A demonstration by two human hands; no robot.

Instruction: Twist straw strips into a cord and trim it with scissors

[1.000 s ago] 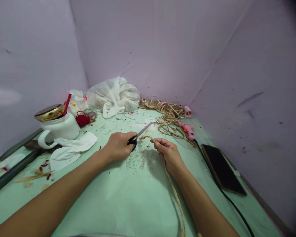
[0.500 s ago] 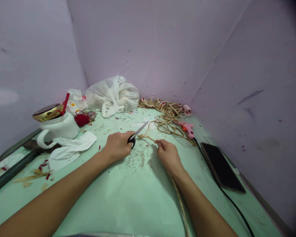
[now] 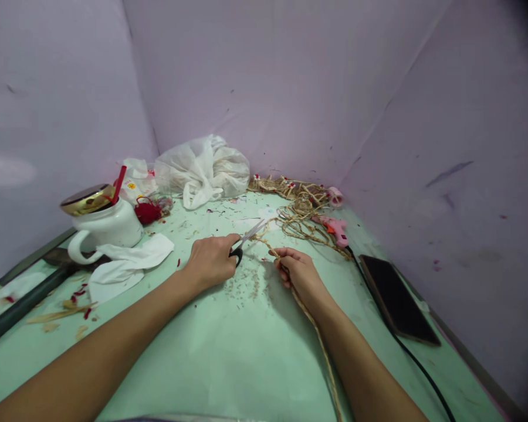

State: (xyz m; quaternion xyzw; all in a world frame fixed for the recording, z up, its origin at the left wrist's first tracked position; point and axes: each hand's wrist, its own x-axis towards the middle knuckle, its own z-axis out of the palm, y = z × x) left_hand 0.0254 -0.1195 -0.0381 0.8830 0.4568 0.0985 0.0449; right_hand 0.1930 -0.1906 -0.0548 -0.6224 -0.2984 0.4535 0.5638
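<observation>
Left hand (image 3: 212,261) has its fingers round the scissors (image 3: 247,236), right hand's (image 3: 301,274) are pinching the twisted cord (image 3: 320,341) over the tabletop (image 3: 202,357), so I'd keep that end steady near the blades (image 3: 255,228).

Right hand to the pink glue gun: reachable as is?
Probably yes: the pink glue gun lies beyond the right hand with nothing tall between, though the hand holds a twine strand it may need to release first.

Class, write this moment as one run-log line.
left hand: holding scissors | right hand: gripping twine | nearby: pink glue gun, phone | surface: green tabletop
</observation>
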